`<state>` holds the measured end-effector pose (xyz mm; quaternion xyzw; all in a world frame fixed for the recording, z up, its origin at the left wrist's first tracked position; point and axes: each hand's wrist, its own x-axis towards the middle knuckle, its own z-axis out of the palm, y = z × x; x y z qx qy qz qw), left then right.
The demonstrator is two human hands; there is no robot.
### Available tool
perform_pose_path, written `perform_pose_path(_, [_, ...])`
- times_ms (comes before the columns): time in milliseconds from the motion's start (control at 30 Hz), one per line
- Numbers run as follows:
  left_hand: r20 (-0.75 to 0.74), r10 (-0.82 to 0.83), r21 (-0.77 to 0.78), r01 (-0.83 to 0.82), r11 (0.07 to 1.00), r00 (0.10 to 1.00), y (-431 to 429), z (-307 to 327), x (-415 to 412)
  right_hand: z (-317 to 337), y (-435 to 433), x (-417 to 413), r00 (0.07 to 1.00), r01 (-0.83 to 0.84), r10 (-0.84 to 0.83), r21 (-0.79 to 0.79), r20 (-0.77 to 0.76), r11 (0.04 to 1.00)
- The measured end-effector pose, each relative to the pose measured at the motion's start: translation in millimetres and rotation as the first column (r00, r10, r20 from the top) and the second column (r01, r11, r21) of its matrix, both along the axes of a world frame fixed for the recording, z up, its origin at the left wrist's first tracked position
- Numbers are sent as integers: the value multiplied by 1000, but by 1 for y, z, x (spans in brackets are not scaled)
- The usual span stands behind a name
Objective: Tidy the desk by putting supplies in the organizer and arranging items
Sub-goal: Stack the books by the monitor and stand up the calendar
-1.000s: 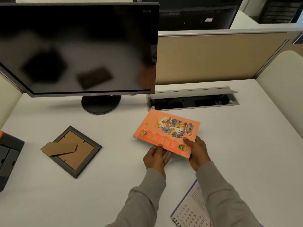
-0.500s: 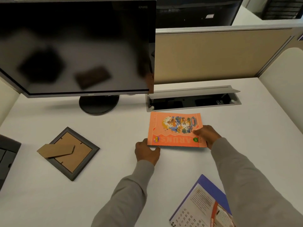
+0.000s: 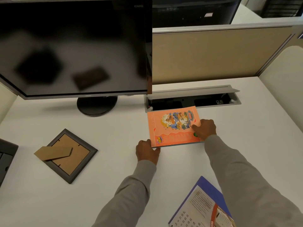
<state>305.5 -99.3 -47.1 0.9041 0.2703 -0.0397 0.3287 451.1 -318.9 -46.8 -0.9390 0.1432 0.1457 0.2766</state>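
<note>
Resting on the white table (image 3: 114,185), the left hand (image 3: 146,151) had its fingers curled loosely, the fingertips touching the near left corner of the orange paperback booklet with a colourful picture on its cover (image 3: 172,126); whether it pinched that corner could not be told. The right hand (image 3: 205,129) lay at the booklet's right edge, thumb pressed on the cover, fingers bent around the side, gripping it. The booklet lay flat toward the table's far edge, just in front of the open grey cable tray (image 3: 191,102) set into the table. Left of it stood the black monitor (image 3: 73,46) on its round base. A dark picture frame lying face down with a cardboard back (image 3: 67,154) sat near the left edge, well apart from both hands. A blue-edged printed calendar sheet (image 3: 201,205) lay at the near edge under the right sleeve.
</note>
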Motion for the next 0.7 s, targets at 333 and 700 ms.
perform_pose_path(333, [39, -2, -1, 2, 1000, 999, 2, -2, -4, -1, -25, -81, 990, -81, 67, 116, 123, 990])
perform_pose_path(700, [45, 32, -75, -29, 997, 998, 3, 3, -2, 0, -25, -74, 973, -115, 121, -40, 195, 993])
